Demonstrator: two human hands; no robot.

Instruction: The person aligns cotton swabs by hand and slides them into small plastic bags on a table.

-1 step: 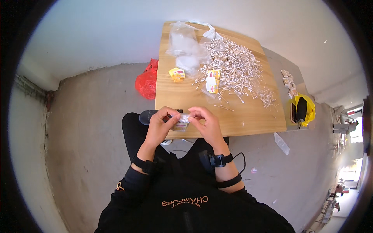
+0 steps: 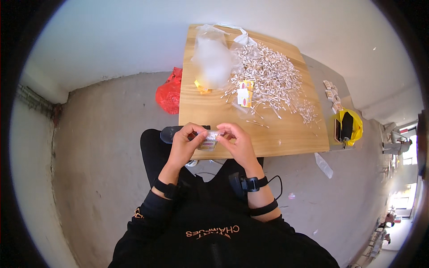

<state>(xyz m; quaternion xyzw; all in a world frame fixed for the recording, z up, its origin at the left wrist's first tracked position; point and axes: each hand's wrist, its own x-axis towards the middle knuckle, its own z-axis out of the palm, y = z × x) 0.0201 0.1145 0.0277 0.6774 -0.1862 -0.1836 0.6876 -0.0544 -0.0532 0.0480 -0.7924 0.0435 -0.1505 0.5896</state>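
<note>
Just over the table's near edge, I hold a small clear plastic bag (image 2: 208, 145) between both hands. White-tipped cotton swabs and a yellow card show through it. My left hand (image 2: 181, 145) pinches its left upper corner between thumb and fingers. At the opposite corner, the thumb and fingers of my right hand (image 2: 239, 145) are closed on the bag's top edge. Beyond them lies a large loose heap of cotton swabs (image 2: 272, 73). Yellow and white cards (image 2: 244, 96) rest against the heap's left side, with a few single swabs (image 2: 258, 124) nearer me.
Clear plastic bags (image 2: 208, 42) lie at the table's far left, partly under a blurred white patch, beside yellow cards (image 2: 202, 87). A red plastic bag (image 2: 169, 96) is left of the table. At right are a yellow bag (image 2: 356, 129) and small packets (image 2: 332, 94).
The blurred white patch now covers more of the clear bags and part of the yellow cards at left. My hands and the small bag stay almost in place.
</note>
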